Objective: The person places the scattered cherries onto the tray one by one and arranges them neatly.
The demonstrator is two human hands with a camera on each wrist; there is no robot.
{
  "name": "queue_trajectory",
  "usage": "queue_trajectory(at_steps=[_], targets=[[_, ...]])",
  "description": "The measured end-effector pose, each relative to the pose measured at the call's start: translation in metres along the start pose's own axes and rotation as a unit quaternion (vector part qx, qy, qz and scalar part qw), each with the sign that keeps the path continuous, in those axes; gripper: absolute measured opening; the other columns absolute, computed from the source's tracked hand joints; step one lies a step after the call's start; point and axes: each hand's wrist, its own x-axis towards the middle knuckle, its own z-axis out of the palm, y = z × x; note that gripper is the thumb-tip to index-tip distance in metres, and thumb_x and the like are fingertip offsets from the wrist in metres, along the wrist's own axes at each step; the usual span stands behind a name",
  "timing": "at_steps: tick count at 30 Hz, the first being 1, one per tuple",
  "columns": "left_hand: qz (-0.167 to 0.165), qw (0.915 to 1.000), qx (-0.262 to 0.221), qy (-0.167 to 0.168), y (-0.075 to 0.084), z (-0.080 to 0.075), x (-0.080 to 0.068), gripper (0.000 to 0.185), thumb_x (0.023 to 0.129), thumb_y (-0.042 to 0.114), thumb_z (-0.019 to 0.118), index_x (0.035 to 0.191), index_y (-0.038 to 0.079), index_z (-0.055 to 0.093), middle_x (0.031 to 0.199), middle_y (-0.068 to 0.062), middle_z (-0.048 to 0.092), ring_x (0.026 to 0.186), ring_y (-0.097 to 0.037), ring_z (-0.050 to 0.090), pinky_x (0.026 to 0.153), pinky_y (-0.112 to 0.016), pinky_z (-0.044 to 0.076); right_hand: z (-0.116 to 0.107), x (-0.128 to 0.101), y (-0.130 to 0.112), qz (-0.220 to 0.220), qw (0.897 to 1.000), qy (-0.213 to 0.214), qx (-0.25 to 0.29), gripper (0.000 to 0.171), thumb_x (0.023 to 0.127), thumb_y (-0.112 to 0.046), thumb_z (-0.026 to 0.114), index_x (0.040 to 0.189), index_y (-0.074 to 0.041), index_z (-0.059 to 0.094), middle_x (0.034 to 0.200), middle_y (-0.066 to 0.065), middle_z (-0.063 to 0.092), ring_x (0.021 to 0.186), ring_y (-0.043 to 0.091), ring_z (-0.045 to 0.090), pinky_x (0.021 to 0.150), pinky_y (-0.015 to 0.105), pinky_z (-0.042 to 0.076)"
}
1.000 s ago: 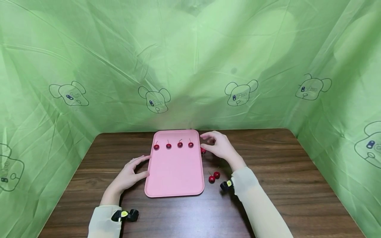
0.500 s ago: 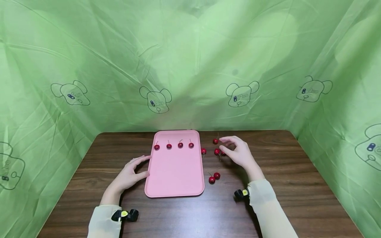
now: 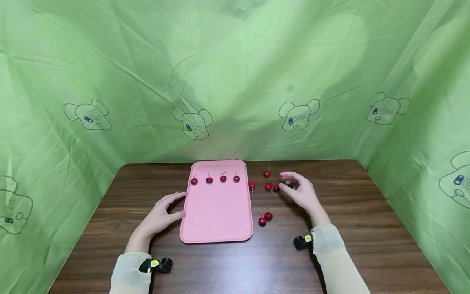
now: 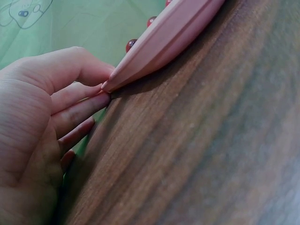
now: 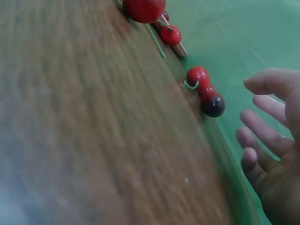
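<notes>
Fingers [image 3: 288, 176] of the right hand [image 3: 302, 193] are loosely spread and lightly curved, holding nothing; their tips hover just beside a pair of cherries [image 3: 272, 187] lying on the bench [image 3: 352, 212] to the right of the tray. In the right wrist view the same pair [image 5: 205, 93] lies just ahead of the parted fingers [image 5: 265, 126], with a gap between fruit and fingertips.

The pair touch one another, their stems pointing away from the hand. A single cherry [image 3: 266, 173] lies near them toward the back of the bench; another [image 3: 251, 185] sits just beside the tray's right rim; two more [image 3: 265, 218] lie together nearer the person.

The pink tray [image 3: 216, 220] holds a row of four cherries [image 3: 215, 179] along its far end, evenly spaced. The left hand [image 3: 158, 218] rests on the bench with straight fingers [image 4: 79, 110] and thumb touching the tray's left edge, steadying it without gripping.

Judged from this arrangement, a clean pick calls for closing thumb and forefinger on one cherry only, preferably the nearer of the touching pair, taken gently enough not to roll its neighbour. The left hand should keep the tray from sliding, so the row is not disturbed.
</notes>
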Motion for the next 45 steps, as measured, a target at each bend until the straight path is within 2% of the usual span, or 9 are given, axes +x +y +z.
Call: queue_trajectory(at_steps=[6, 10, 15, 26, 31, 36, 45], targets=[[0.003, 1.0000, 0.003, 0.002, -0.001, -0.001, 0.001, 0.067, 0.095, 0.027, 0.087, 0.156, 0.015, 0.062, 0.166, -0.028, 0.045, 0.156, -0.051, 0.036, 0.121, -0.075, 0.028, 0.000, -0.003, 0.007, 0.016, 0.997, -0.047, 0.064, 0.049, 0.098, -0.008, 0.081, 0.144, -0.001, 0.067, 0.140, 0.023, 0.070, 0.125, 0.044, 0.066, 0.087, 0.025, 0.050], [0.011, 0.9999, 0.012, 0.003, -0.002, -0.002, 0.001, 0.065, 0.095, 0.027, 0.086, 0.155, 0.014, 0.063, 0.165, -0.028, 0.047, 0.154, -0.051, 0.038, 0.119, -0.076, 0.030, 0.002, -0.004, 0.011, 0.020, 0.994, -0.074, 0.079, 0.048, 0.098, -0.009, 0.081, 0.144, 0.000, 0.068, 0.141, 0.022, 0.070, 0.128, 0.044, 0.064, 0.086, 0.022, 0.050], [0.002, 1.0000, 0.009, 0.001, -0.003, -0.003, -0.001, 0.066, 0.096, 0.028, 0.086, 0.155, 0.015, 0.062, 0.166, -0.028, 0.045, 0.155, -0.051, 0.036, 0.119, -0.077, 0.029, 0.004, -0.004, 0.014, 0.016, 0.994, -0.090, 0.054, 0.047, 0.098, -0.011, 0.082, 0.143, -0.001, 0.069, 0.138, 0.019, 0.073, 0.126, 0.040, 0.065, 0.086, 0.022, 0.050], [-0.001, 1.0000, 0.001, 0.004, -0.004, 0.002, -0.003, 0.066, 0.095, 0.026, 0.087, 0.155, 0.014, 0.063, 0.166, -0.028, 0.045, 0.156, -0.052, 0.035, 0.121, -0.076, 0.027, 0.003, -0.004, 0.018, -0.002, 0.996, -0.089, 0.023, 0.045, 0.097, -0.009, 0.084, 0.140, -0.004, 0.072, 0.134, 0.016, 0.075, 0.124, 0.040, 0.066, 0.086, 0.023, 0.049], [-0.004, 1.0000, -0.002, 0.004, -0.003, 0.001, -0.002, 0.066, 0.094, 0.027, 0.087, 0.155, 0.015, 0.063, 0.167, -0.028, 0.045, 0.156, -0.051, 0.035, 0.121, -0.076, 0.027, 0.002, -0.004, 0.019, -0.010, 0.996, -0.091, -0.001, 0.045, 0.096, -0.009, 0.084, 0.140, -0.006, 0.072, 0.133, 0.013, 0.075, 0.123, 0.036, 0.067, 0.088, 0.027, 0.050], [0.000, 1.0000, 0.004, 0.004, -0.003, 0.000, 0.000, 0.066, 0.094, 0.026, 0.087, 0.155, 0.015, 0.063, 0.166, -0.028, 0.045, 0.156, -0.051, 0.035, 0.121, -0.075, 0.027, 0.000, -0.004, 0.017, -0.037, 0.994, -0.096, -0.041, 0.047, 0.096, -0.009, 0.083, 0.141, -0.006, 0.073, 0.130, 0.012, 0.076, 0.119, 0.034, 0.067, 0.088, 0.032, 0.050], [0.005, 0.9999, 0.010, 0.001, -0.001, -0.002, 0.001, 0.066, 0.095, 0.027, 0.086, 0.155, 0.013, 0.062, 0.165, -0.028, 0.046, 0.156, -0.052, 0.035, 0.121, -0.076, 0.028, 0.001, -0.003, 0.016, -0.046, 0.992, -0.098, -0.062, 0.045, 0.097, -0.010, 0.082, 0.142, -0.008, 0.073, 0.129, 0.011, 0.076, 0.119, 0.033, 0.067, 0.089, 0.037, 0.050]])
